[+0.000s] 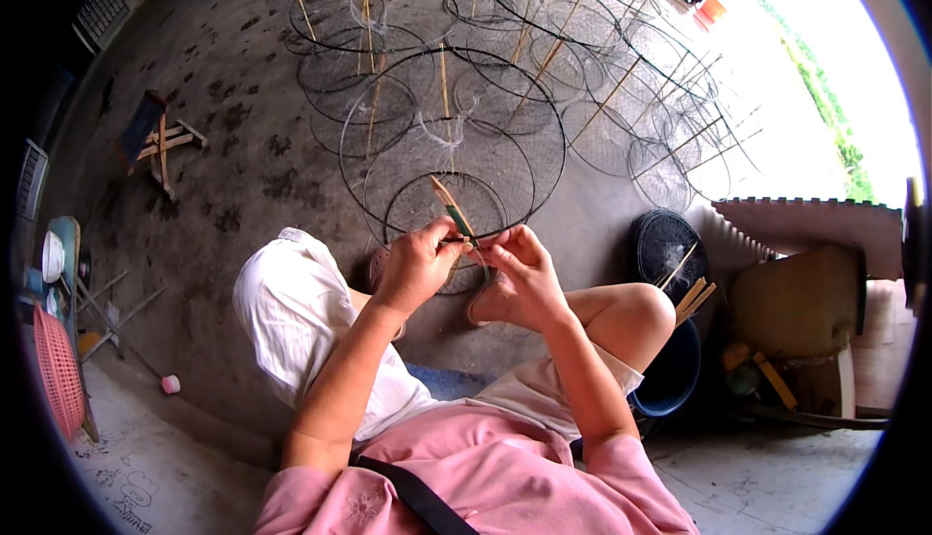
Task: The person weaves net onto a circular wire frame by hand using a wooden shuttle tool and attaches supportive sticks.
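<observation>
Close in front of my knees, both hands meet at the near rim of a round, black-hooped net trap [565,151]. My left hand [419,261] is closed, thumb and forefinger pinched at the lower end of a slim, pointed netting needle [449,203]. The needle looks like light wood wound with green twine, and its tips point away from me. Beside it, my right hand [524,268] pinches the rim and mesh between thumb and fingers; the exact grip is partly hidden. White loose strands [442,132] hang in the mesh.
More hooped net traps with bamboo sticks [602,103] spread over the concrete floor ahead. To the right are a black net bundle [670,249], a dark blue bucket [670,370] with sticks and a brown chair [791,297]. At left are a folding stool [160,142] and a pink basket [58,370].
</observation>
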Available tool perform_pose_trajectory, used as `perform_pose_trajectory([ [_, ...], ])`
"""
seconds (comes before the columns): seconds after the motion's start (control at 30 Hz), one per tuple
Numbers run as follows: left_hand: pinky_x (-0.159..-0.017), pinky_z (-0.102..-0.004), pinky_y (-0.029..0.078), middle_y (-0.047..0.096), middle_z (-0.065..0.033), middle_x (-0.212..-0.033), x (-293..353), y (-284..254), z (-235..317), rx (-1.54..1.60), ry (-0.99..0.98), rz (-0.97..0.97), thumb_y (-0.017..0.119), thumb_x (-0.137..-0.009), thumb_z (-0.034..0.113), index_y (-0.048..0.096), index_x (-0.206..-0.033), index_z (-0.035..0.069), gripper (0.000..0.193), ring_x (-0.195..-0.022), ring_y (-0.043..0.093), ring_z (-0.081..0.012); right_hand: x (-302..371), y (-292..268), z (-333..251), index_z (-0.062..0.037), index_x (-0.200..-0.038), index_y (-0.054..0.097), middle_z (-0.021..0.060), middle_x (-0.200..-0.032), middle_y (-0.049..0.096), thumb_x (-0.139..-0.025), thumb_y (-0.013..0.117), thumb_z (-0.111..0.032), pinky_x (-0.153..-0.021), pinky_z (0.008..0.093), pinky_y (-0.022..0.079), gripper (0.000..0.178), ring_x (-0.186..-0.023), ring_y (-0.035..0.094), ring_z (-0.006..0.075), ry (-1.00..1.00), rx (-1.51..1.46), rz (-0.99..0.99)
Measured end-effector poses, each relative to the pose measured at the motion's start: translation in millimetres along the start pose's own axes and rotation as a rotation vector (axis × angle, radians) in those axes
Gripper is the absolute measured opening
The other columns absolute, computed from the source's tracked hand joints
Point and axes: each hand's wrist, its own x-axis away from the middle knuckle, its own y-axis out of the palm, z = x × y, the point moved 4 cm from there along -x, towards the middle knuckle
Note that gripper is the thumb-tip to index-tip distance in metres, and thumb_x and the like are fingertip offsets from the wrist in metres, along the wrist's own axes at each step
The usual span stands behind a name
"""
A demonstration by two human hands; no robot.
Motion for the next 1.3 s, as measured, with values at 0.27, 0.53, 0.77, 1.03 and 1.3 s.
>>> perform_pose_trajectory([
  [0.27,-0.067,-0.0347,0.054,0.07,-0.0152,-0.088,5.9,6.3,10.1,-0.134,0.294,-0.044,0.07,-0.086,0.009,0.064,-0.115,0.008,0.03,-0.078,0.07,-0.026,-8.5,89.7,-97.1,-0.0063,-0.09,0.058,0.007,-0.08,0.053,-0.074,0.065,-0.013,-0.061,0.0362,0.051,0.019,-0.072,0.059,0.0236,-0.725,1.207,-0.196],
  [0.53,-0.062,-0.0305,0.054,0.072,-0.0144,-0.085,2.8,-1.0,2.8,0.089,0.158,0.085,0.073,-0.084,0.005,0.07,-0.097,0.004,0.014,-0.074,0.072,-0.0241,39.8,42.7,-81.0,-0.0079,-0.091,0.059,0.0002,-0.079,0.061,-0.098,0.058,-0.02,-0.048,0.0234,0.042,0.014,-0.058,0.055,0.0092,0.201,-0.221,0.01],
  [0.77,-0.064,-0.0266,0.053,0.073,-0.0092,-0.083,5.0,1.5,10.5,0.047,0.166,0.117,0.072,-0.084,0.001,0.07,-0.098,0.004,0.014,-0.074,0.071,-0.0136,53.7,31.2,-19.7,-0.01,-0.104,0.053,0.0121,-0.094,0.07,-0.105,0.045,-0.03,-0.044,0.0263,0.05,0.021,-0.077,0.071,0.0223,0.706,-0.66,-0.289],
  [1.03,-0.064,-0.0313,0.054,0.072,-0.0115,-0.085,8.8,1.7,5.3,0.032,0.147,0.065,0.071,-0.085,0.005,0.068,-0.096,0.005,0.012,-0.076,0.071,-0.0228,37.9,2.8,35.8,-0.0086,-0.106,0.048,0.0136,-0.088,0.067,-0.102,0.052,-0.021,-0.059,0.028,0.054,0.014,-0.076,0.068,0.0207,0.365,-0.461,0.119],
  [1.3,-0.065,-0.0448,0.05,0.065,-0.0135,-0.086,-20.3,4.1,-10.2,-0.231,0.162,0.378,0.061,-0.091,0.011,0.055,-0.093,0.008,0.007,-0.079,0.065,-0.0377,58.6,38.7,-129.2,0.002,-0.1,0.061,0.0143,-0.099,0.069,-0.098,0.054,-0.002,-0.074,0.0301,0.053,0.008,-0.083,0.069,0.023,-0.663,0.911,0.103],
])
